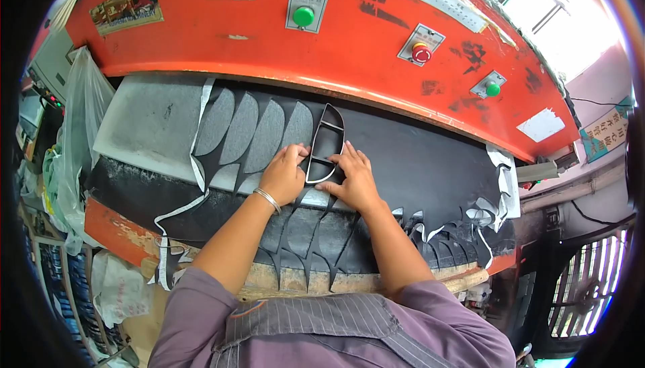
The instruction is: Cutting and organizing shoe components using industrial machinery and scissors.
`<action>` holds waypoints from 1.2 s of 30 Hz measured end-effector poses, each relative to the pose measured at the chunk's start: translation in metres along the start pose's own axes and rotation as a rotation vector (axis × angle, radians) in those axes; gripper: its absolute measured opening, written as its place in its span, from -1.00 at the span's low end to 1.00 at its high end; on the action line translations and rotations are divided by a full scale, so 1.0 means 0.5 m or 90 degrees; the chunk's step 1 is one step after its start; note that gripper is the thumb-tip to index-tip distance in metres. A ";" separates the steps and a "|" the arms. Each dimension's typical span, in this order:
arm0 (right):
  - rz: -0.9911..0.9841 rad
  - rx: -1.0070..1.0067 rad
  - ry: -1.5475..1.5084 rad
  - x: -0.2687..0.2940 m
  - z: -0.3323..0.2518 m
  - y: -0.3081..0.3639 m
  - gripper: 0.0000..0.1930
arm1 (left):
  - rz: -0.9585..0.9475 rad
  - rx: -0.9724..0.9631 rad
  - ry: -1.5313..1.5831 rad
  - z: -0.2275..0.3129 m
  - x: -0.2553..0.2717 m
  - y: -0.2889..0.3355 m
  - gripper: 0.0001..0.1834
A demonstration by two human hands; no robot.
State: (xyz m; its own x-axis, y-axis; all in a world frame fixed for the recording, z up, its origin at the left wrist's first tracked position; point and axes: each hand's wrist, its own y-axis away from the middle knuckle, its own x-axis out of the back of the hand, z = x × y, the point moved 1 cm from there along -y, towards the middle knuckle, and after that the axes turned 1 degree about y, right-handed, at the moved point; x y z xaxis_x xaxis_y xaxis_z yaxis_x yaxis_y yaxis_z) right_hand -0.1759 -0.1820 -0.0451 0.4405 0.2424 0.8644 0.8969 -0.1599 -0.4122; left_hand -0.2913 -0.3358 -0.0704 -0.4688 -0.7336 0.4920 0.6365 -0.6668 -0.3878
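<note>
A half-leaf-shaped metal cutting die point(327, 145) with two crossbars stands on a black sheet of material point(410, 159). My left hand point(285, 177), a bangle at its wrist, pinches the die's straight left edge low down. With thumb and fingers my right hand point(351, 178) grips the die's lower right side. Left of the die, a row of half-leaf openings point(240, 126) is cut through the sheet, and a grey surface shows through them. Thin leftover strips point(310, 237) of the cut sheet hang toward me below my hands.
An orange-red press beam point(269, 38) spans the far side, bearing green buttons point(304, 16) and a red stop button point(421, 53). A grey-white board point(144, 116) lies at left beside a clear plastic bag point(84, 133). Ragged white-edged scraps point(498, 196) sit at right, near a fan point(588, 291).
</note>
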 end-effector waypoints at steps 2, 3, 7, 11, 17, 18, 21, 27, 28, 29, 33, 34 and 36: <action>0.016 0.003 0.023 0.004 0.005 -0.012 -0.29 | 0.015 -0.060 -0.014 -0.002 0.001 -0.018 -0.66; -0.001 0.013 0.012 0.008 0.003 -0.020 -0.29 | -0.005 -0.027 -0.020 -0.005 0.005 -0.028 -0.66; 0.060 -0.015 -0.105 0.095 0.021 -0.056 -0.24 | -0.042 0.103 0.123 0.026 0.037 -0.086 -0.71; 0.523 -0.096 -0.265 0.304 0.122 -0.105 -0.37 | 0.178 0.004 0.070 0.134 0.115 -0.164 -0.82; 0.746 -0.339 0.165 0.512 0.309 -0.195 -0.34 | 0.369 -0.274 -0.249 0.290 0.186 -0.320 -0.78; 0.732 -0.359 0.176 0.520 0.326 -0.203 -0.34 | 0.224 -0.166 -0.308 0.295 0.188 -0.339 -0.77; 0.676 -0.337 0.050 0.512 0.316 -0.186 -0.28 | 0.189 -0.187 -0.293 0.305 0.193 -0.337 -0.71; -0.079 -0.303 -0.267 0.397 0.015 0.011 -0.52 | -0.222 0.091 -0.120 0.330 0.148 -0.075 -0.66; -0.190 -0.162 -0.217 0.360 -0.043 0.046 -0.47 | -0.275 0.053 -0.158 0.325 0.135 -0.027 -0.68; -0.289 -0.069 -0.201 0.338 -0.103 0.076 -0.40 | -0.332 0.086 -0.157 0.334 0.131 0.024 -0.70; -0.340 0.026 -0.116 0.287 -0.239 0.160 -0.50 | -0.378 0.135 -0.167 0.359 0.116 0.163 -0.76; -0.371 0.002 -0.063 0.283 -0.252 0.166 -0.57 | -0.367 0.128 -0.166 0.367 0.115 0.176 -0.76; -0.314 -0.008 -0.050 0.272 -0.252 0.167 -0.63 | -0.237 0.088 -0.176 0.370 0.107 0.187 -0.77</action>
State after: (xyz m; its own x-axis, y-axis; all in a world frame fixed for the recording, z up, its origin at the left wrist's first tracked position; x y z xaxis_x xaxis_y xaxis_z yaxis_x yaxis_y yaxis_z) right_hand -0.0458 -0.2831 0.0740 -0.0346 0.3636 0.9309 0.9988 -0.0196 0.0448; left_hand -0.1436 -0.4131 0.0638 -0.5117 -0.3727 0.7741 0.5406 -0.8400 -0.0471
